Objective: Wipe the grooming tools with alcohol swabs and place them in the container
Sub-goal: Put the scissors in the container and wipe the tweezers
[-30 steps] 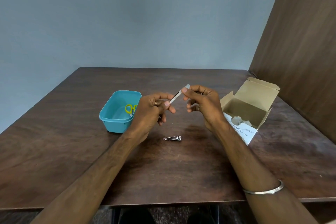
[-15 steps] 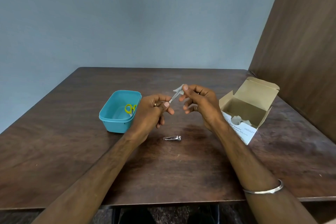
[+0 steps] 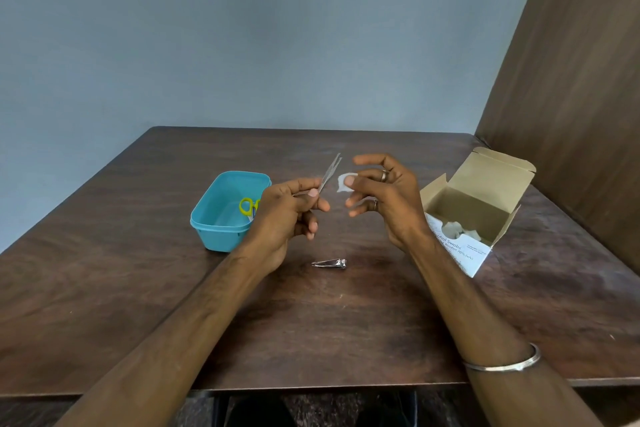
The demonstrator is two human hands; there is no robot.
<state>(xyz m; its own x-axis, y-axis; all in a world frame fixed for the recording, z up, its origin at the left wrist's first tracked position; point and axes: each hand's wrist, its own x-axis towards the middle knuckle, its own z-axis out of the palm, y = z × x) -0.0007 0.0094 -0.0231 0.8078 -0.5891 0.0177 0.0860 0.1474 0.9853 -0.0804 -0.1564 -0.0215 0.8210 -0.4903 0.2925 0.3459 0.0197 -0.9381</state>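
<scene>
My left hand (image 3: 289, 215) pinches metal tweezers (image 3: 330, 172) by their lower end, tips pointing up and away. Just to the right, my right hand (image 3: 384, 196) holds a small white alcohol swab (image 3: 344, 182) between thumb and finger, a short gap from the tweezers. A silver nail clipper (image 3: 329, 263) lies on the table below both hands. The teal container (image 3: 221, 218) stands to the left with yellow-handled scissors (image 3: 247, 206) inside, partly hidden by my left hand.
An open cardboard box of alcohol swabs (image 3: 478, 215) stands at the right with white swabs inside. A brown wooden panel (image 3: 571, 97) rises along the table's right side. The dark wooden table (image 3: 104, 288) ends close to me at the front edge.
The swab was on the tweezers' tip; now my right hand has drawn it off to the right, and the tweezers stand more upright in my left hand.
</scene>
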